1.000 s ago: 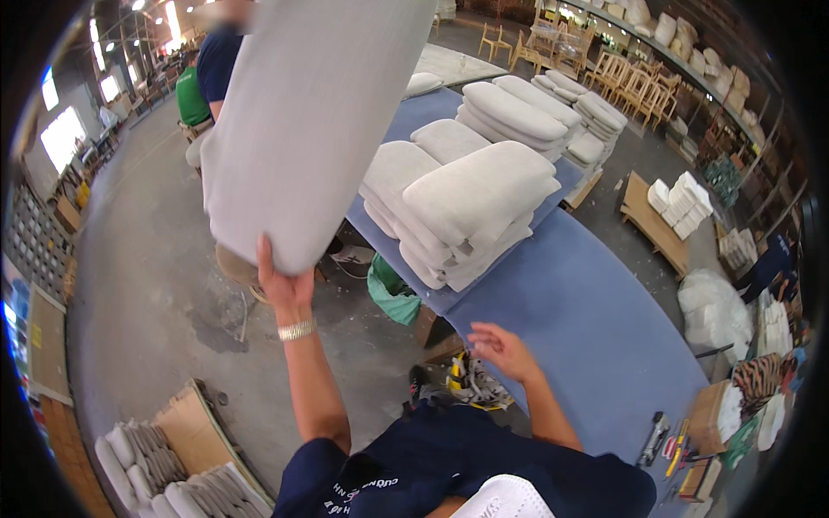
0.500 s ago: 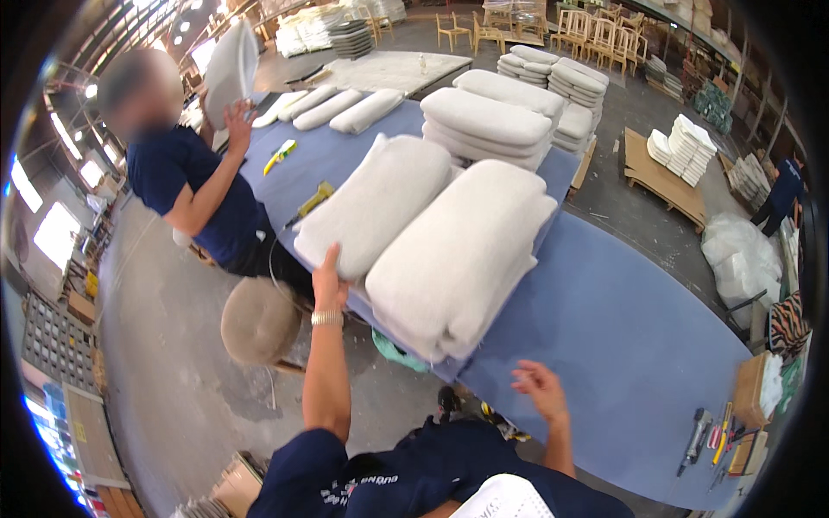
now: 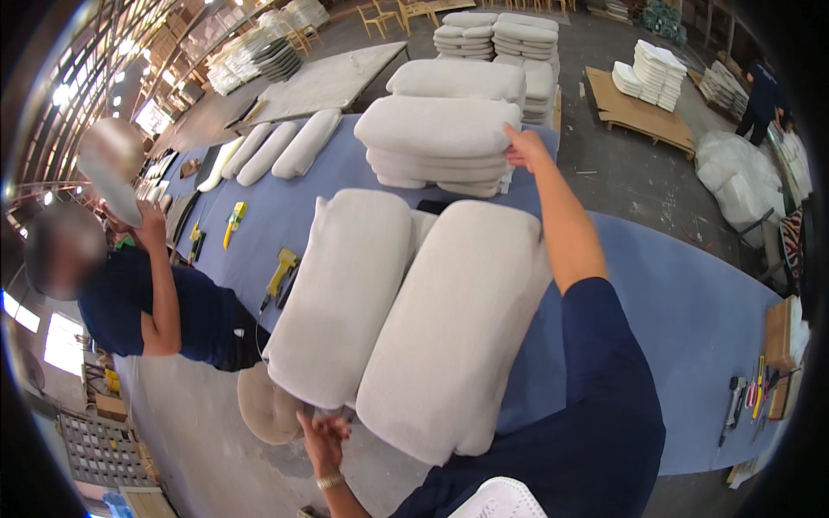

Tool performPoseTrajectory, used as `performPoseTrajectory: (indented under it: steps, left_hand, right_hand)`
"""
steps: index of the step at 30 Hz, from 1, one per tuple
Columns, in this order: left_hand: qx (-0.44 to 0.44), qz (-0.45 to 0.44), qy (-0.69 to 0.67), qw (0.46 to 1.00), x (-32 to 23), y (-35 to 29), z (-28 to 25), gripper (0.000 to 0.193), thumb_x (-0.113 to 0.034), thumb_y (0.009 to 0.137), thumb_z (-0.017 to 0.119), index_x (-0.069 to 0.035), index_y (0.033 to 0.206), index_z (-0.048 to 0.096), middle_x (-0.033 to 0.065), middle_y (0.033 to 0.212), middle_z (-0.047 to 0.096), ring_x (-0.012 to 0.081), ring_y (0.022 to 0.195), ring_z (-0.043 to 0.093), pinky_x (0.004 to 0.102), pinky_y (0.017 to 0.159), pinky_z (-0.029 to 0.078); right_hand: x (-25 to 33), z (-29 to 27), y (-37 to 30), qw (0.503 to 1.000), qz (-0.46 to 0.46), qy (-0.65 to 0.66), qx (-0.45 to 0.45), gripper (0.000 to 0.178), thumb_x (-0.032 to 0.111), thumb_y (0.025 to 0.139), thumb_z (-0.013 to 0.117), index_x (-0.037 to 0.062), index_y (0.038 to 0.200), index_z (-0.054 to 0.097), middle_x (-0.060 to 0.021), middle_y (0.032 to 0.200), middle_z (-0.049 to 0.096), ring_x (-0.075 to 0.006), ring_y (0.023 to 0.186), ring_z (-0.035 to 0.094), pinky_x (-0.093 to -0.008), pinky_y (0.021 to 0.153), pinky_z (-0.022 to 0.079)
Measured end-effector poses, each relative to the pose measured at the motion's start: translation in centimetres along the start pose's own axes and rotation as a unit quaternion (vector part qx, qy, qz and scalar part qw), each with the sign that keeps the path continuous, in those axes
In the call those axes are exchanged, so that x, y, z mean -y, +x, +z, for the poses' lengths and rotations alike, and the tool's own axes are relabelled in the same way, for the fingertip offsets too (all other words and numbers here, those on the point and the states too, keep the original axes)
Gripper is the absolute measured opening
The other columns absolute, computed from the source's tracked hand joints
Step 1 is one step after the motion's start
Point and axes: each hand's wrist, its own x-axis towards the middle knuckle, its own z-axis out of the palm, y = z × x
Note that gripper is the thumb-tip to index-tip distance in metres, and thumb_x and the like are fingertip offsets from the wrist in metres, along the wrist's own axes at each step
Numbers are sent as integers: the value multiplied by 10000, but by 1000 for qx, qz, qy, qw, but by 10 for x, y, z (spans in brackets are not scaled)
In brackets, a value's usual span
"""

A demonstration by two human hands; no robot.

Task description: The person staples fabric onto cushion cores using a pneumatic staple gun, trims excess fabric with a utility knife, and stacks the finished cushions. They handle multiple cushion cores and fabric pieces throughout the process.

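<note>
Blue table [image 3: 648,328] bears cushions [image 3: 432,126]; right grip [image 3: 525,149] touches one, pinch unclear; left grip [image 3: 325,442] spread.

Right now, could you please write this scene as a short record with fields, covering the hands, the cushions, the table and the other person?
Left hand: left hand, fingers spread, near the lower end of the left front cushion; contact unclear
Right hand: right hand, at the right end of the rear cushion stack, apparently touching it
Front cushions: left one lies beside the right front cushion, both pale
Table: blue table, with a yellow tool left of the front cushions
Other person: co-worker, at left, raising a pale piece
</note>
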Motion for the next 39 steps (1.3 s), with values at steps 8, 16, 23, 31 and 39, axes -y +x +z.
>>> performPoseTrajectory:
  steps: [8,16,23,31,39]
  left_hand:
    - [-137,-210,33,968,238,-57,-90,503,-483,1042,565,11,1110,631,199,1057,735,342,870,742,418,704,602]
    - [-72,-216,131,965,275,-59,-70,414,-285,1024,642,54,1258,599,201,1097,745,361,879,764,398,682,622]
    - [-19,-128,155,979,343,-75,-128,342,-219,1038,611,51,1246,586,204,1026,733,363,832,761,443,696,642]
    - [-11,-261,220,940,418,-117,-196,348,-232,997,653,67,1175,656,188,917,750,285,705,744,418,597,626]
    - [-26,-240,301,923,415,-196,-233,220,-184,982,654,-6,1102,705,107,867,743,202,663,718,347,580,596]
  right_hand:
    - [20,32,46,991,-32,92,-92,787,450,762,896,-1,1338,605,-196,1236,682,-337,1015,699,-452,753,616]
    - [191,42,-102,889,-334,-88,-300,646,436,749,874,85,1252,671,-191,1270,704,-387,1161,673,-472,999,509]
    - [287,-146,-306,691,-503,-361,-373,575,573,806,801,205,1240,720,-155,1182,751,-394,1097,705,-489,921,548]
    - [172,-390,-490,636,-394,-524,-407,555,428,899,753,61,1305,654,-175,1297,695,-365,1223,641,-423,1027,479]
    - [-66,-480,-606,647,-124,-665,-353,648,433,887,763,7,1349,604,-254,1321,654,-446,1228,615,-489,1046,481]
